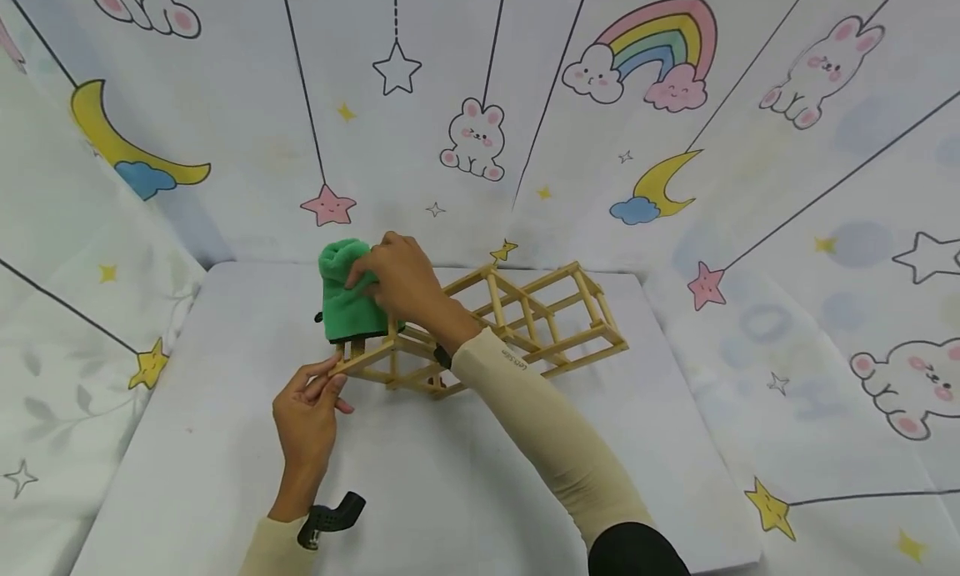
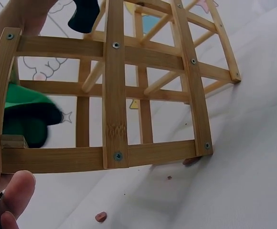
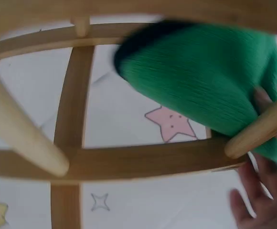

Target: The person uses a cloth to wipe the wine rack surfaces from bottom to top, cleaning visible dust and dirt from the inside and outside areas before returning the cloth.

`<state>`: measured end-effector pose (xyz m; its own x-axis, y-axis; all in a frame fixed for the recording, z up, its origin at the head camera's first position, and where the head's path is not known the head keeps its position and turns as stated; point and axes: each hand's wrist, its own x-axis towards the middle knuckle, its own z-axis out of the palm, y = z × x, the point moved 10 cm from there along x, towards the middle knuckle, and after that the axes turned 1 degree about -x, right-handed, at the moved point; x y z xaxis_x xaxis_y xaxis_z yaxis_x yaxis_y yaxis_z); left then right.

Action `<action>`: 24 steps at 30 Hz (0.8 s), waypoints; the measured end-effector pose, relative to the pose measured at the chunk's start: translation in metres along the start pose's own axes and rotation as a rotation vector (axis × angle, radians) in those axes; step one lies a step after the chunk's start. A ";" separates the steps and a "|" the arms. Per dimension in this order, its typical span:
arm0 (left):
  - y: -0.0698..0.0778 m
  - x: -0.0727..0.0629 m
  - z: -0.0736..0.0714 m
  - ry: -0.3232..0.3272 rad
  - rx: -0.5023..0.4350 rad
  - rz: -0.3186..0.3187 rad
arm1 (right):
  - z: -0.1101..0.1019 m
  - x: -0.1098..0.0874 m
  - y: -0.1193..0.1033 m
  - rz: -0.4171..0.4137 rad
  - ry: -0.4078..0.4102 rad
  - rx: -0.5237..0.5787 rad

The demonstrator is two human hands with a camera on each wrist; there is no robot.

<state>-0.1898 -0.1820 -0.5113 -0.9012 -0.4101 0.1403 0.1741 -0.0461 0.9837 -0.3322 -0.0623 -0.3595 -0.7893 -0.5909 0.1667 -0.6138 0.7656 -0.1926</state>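
Note:
A light wooden rack of slats and round rods (image 1: pixel 517 338) lies across the white table. Green soft fabric with a dark edge (image 1: pixel 352 309) is over its left end; the exact kind of item cannot be told. My right hand (image 1: pixel 405 280) reaches over the rack and pinches the upper part of the fabric. My left hand (image 1: pixel 307 409) pinches the rack's near left corner between thumb and fingers. In the left wrist view the green fabric (image 2: pixel 33 112) shows behind the end slats. The right wrist view shows the fabric (image 3: pixel 200 76) between the rack's bars, slightly blurred.
The white table (image 1: pixel 465 493) meets a printed cloth backdrop (image 1: pixel 420 142) behind and at both sides. A few small reddish bits (image 2: pixel 101 216) lie on the table near the rack. Black straps (image 1: pixel 330 516) are worn on the wrists.

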 end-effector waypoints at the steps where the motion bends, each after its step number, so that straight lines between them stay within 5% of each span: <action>1: 0.000 0.000 0.000 -0.005 -0.001 0.000 | -0.003 0.000 0.001 0.001 0.030 0.007; 4: 0.000 -0.001 0.002 -0.015 -0.012 0.010 | -0.008 -0.001 0.004 0.017 0.083 0.017; 9: 0.000 -0.001 0.002 -0.006 -0.003 0.016 | 0.003 0.000 0.006 0.017 -0.022 0.008; 13: -0.001 -0.001 0.002 -0.006 0.003 0.010 | -0.008 0.000 0.003 0.001 0.053 -0.011; 19: -0.001 -0.001 0.000 0.004 0.022 -0.001 | 0.008 0.003 -0.003 -0.025 -0.139 -0.089; 24: -0.002 -0.001 0.000 -0.006 0.007 0.001 | -0.008 0.006 -0.003 -0.009 0.004 -0.095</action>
<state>-0.1897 -0.1812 -0.5129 -0.9035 -0.4044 0.1418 0.1719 -0.0390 0.9843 -0.3348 -0.0664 -0.3504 -0.7836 -0.5971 0.1716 -0.6167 0.7810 -0.0985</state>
